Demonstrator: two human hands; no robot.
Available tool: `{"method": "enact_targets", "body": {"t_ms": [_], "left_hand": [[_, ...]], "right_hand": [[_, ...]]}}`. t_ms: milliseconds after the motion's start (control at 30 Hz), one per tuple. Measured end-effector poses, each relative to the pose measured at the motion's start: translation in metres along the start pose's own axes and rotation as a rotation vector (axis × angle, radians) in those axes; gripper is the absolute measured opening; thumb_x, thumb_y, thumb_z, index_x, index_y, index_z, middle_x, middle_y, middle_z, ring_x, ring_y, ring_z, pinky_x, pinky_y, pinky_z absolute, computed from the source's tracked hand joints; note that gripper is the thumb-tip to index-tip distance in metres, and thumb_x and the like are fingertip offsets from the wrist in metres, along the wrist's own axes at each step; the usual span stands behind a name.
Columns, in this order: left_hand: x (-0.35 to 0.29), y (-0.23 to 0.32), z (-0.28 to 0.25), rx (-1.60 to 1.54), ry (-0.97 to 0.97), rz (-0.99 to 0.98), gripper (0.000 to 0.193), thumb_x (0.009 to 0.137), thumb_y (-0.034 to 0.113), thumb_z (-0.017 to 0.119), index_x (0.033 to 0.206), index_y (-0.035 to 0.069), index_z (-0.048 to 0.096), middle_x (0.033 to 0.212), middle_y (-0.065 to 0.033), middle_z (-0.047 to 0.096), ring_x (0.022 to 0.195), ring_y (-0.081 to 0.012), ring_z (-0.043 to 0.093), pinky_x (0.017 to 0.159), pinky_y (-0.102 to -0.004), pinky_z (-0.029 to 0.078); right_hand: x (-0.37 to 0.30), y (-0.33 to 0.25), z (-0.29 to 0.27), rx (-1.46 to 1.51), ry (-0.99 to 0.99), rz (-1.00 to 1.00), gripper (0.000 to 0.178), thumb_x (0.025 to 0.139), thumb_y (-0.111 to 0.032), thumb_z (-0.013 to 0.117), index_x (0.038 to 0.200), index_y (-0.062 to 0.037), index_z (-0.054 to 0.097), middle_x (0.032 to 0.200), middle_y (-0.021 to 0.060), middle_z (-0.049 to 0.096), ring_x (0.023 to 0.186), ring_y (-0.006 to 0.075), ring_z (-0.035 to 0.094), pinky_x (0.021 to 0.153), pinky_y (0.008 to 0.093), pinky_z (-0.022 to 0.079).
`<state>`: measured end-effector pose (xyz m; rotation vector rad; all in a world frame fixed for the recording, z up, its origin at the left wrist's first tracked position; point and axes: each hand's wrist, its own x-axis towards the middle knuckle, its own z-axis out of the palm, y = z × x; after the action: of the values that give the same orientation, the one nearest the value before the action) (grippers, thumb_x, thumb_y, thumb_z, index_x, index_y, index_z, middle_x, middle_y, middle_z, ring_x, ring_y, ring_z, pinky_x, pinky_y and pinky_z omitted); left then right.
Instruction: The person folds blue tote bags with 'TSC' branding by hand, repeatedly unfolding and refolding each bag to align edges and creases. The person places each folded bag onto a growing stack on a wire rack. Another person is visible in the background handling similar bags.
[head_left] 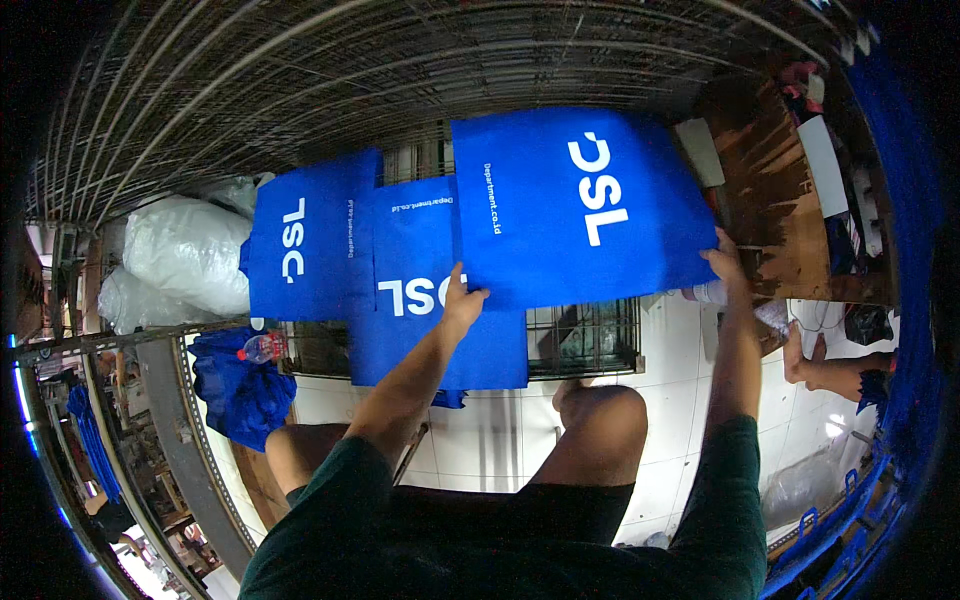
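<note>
as both hands grip, blue printed sheet

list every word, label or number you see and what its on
I won't copy wording, only place it:
Right blue sheet, touched by left hand and right hand: large white letters, smaller white line.
Left blue sheet: the same two sizes of white print.
Middle blue sheet: large white letters, partly hidden, and a smaller line.
Bottle: any print too small to read.
</note>
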<state>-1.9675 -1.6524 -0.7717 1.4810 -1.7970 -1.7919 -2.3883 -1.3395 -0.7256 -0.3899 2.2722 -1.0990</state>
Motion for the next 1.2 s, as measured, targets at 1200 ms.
{"method": "enact_targets", "body": {"t_ms": [1200], "left_hand": [[0.014,-0.06,0.029,0.528,0.252,0.159,0.034,0.066,0.01,0.069,0.098,0.007,0.061,0.089,-0.014,0.065,0.081,-0.0295,0.064,0.073,-0.0377,0.05]], "right_hand": [[0.0,0.086,0.073,-0.765,0.371,0.127,0.04,0.07,-0.019,0.063,0.11,-0.0161,0.062,0.104,0.0171,0.062,0.092,0.0322,0.061,0.083,0.0425,0.047]]}}
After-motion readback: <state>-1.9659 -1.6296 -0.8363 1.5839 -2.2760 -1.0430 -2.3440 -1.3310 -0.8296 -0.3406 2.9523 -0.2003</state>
